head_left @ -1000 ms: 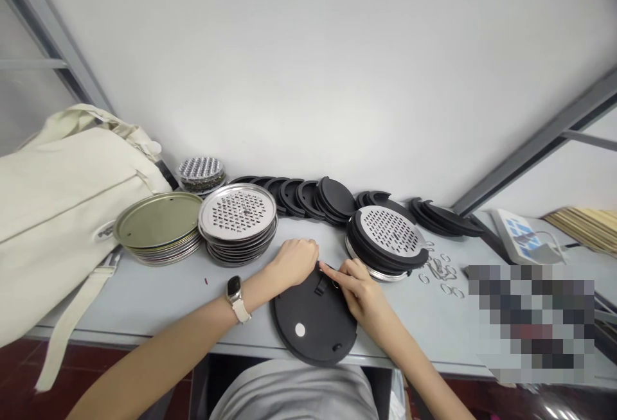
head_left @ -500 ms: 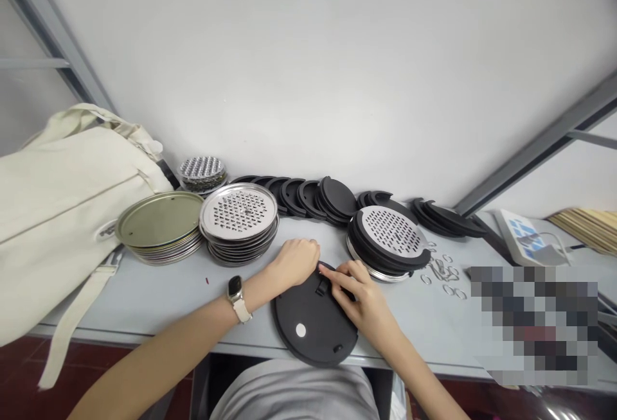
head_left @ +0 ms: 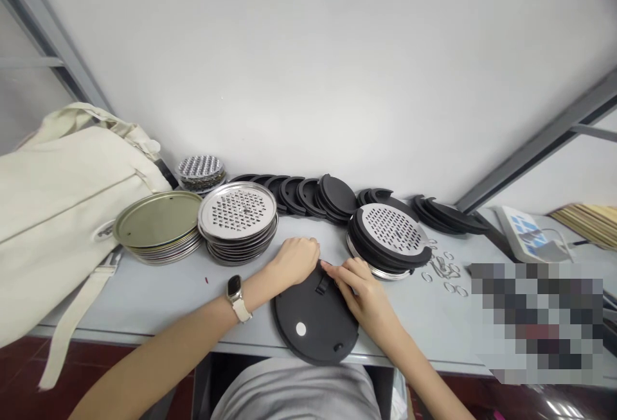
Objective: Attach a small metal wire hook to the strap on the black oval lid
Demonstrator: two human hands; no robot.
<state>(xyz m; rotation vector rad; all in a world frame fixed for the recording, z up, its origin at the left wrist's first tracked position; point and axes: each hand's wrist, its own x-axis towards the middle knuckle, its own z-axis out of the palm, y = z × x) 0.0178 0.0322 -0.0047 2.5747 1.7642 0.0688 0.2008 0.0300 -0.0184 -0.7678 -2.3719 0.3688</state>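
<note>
A black round plastic plate (head_left: 315, 323) lies at the table's front edge before me, with a white round spot and a small black clip (head_left: 323, 283) on its face. Closed over its far left edge is my left hand (head_left: 296, 261), knuckles up, fingertips hidden. My right hand (head_left: 362, 284) pinches the far edge beside the clip, index finger stretched to the rim and the other fingers curled. Just beyond the right hand stands a stack of perforated metal grater discs in black holders (head_left: 393, 230).
Stacked grater discs (head_left: 237, 211) and olive-green round lids (head_left: 159, 218) stand at left, near a cream bag (head_left: 72, 195). Black crescent-cut plates (head_left: 292, 195) line the wall. Metal rings (head_left: 449, 287) lie loose at right, near a power strip (head_left: 527, 237) and a blurred-out patch.
My right hand's fingers have shifted slightly along the plate's far edge, showing more of the clip. The left hand and the plate stay nearly in place.
</note>
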